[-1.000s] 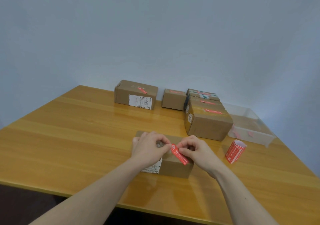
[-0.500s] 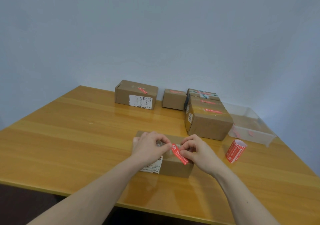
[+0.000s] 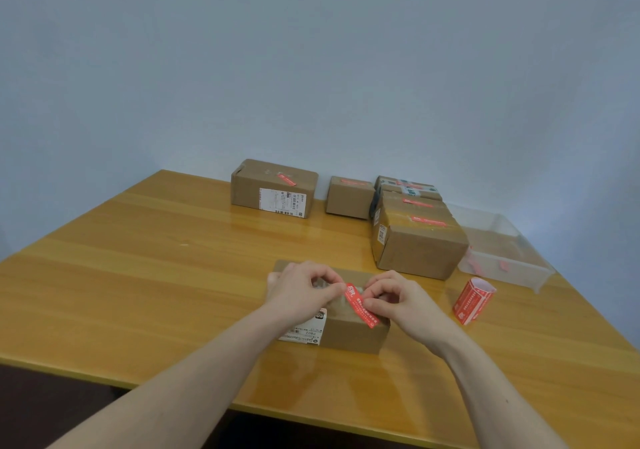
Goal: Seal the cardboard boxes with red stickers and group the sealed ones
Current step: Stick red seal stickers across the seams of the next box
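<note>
A small cardboard box with a white label lies near the table's front edge, under both my hands. A red sticker runs slantwise across its top. My left hand pinches the sticker's upper end with curled fingers. My right hand pinches the strip near its middle from the right. Several boxes with red stickers stand at the back: one at the left, a small one, and a stack at the right.
A roll of red stickers stands on the wooden table to the right of my hands. A clear plastic tray with a few red scraps sits at the back right. A pale wall rises behind the table.
Both hands stayed on the sticker over the box. My right fingers shifted slightly left along the strip, closer to my left hand.
</note>
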